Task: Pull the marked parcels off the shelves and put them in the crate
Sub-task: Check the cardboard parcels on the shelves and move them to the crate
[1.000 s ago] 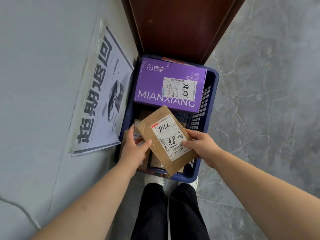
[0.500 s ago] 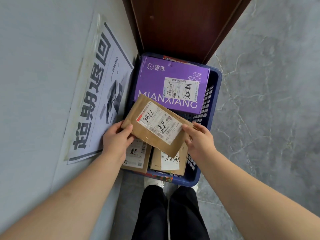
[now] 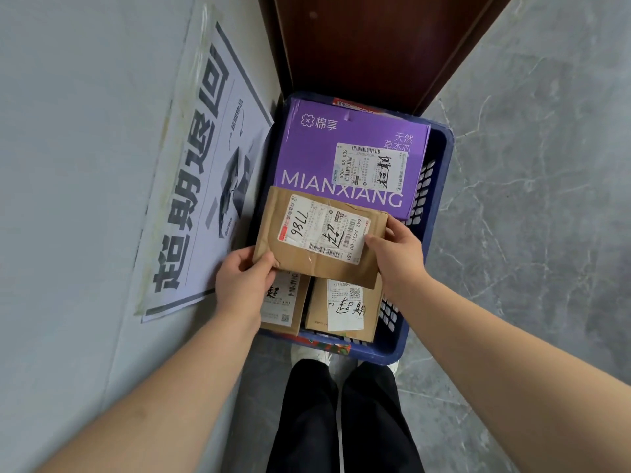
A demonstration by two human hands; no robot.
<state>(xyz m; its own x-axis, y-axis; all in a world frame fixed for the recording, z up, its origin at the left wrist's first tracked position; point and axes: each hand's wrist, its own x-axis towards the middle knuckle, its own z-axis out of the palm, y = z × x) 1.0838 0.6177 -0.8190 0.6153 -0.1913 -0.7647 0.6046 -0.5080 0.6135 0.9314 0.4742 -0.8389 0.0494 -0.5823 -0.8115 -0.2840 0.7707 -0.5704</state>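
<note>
Brown kraft parcel (image 3: pixel 321 240), flat and rectangular, held over the blue crate (image 3: pixel 440 145) by both hands. Left hand (image 3: pixel 244 285) pinches the near-left corner, thumb on top, fingers curled beneath. Right hand (image 3: pixel 397 254) grips the right short edge, thumb pressing the white label (image 3: pixel 322 230), fingers wrapped behind.

Position: parcel sits above two smaller brown parcels, one at left (image 3: pixel 285 302) and one at right (image 3: pixel 343 308), and its far edge overlaps the lower margin of the purple box (image 3: pixel 345 155). Cannot tell whether it already rests on them or hangs just clear.

Orientation: long axis runs across the crate, left to right, the right end tipped slightly toward the person. Label side faces up; the handwritten "7786" reads sideways, turned toward the left wall.

Judgement on the step: this looks like the final lowering into the crate. Best kept level, label up so the mark stays readable, set flat across the two lower parcels rather than propped on the purple box's edge, where it could slide. Let the fingers underneath slip out sideways before releasing the thumbs. Right-hand side has little room against the crate's slotted wall (image 3: pixel 421 189), so knuckles need care.

Poster (image 3: pixel 201 172) taped to the wall at left.
</note>
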